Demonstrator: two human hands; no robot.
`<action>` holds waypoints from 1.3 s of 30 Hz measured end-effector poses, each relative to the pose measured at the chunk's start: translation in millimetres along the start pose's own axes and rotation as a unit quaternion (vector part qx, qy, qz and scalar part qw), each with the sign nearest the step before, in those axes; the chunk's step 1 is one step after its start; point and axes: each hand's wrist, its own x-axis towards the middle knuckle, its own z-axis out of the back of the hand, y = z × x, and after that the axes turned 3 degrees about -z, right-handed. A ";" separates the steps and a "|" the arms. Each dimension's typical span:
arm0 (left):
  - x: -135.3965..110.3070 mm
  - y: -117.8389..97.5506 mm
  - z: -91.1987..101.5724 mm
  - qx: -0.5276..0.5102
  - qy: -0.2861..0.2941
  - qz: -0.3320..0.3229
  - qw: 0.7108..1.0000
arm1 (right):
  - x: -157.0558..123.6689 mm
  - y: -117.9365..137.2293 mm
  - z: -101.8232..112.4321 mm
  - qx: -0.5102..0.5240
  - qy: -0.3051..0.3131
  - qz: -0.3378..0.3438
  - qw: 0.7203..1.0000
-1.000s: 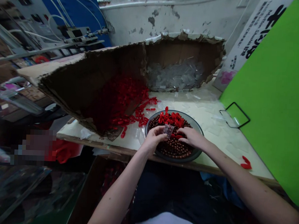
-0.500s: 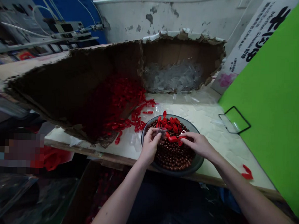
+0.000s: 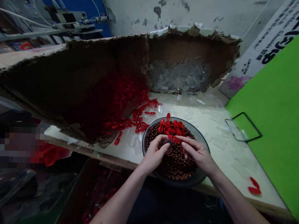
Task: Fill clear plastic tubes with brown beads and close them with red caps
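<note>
Left hand [image 3: 155, 154] faces right hand [image 3: 197, 153] across red case [image 3: 174, 139].

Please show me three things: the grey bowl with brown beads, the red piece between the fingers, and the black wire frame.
Grey bowl [image 3: 198, 130], head view: its inner wall, upper right.
Red piece [image 3: 175, 139], head view: its upper face.
Black wire frame [image 3: 252, 124], head view: its upper right bar.

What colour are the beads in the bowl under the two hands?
The beads are dark brown and shiny, seen best in the head view.
</note>
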 end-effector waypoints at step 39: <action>0.9 -3.3 -2.2 0.139 -0.005 -0.012 0.990 | -3.6 7.7 -2.8 -0.173 -0.023 0.079 0.982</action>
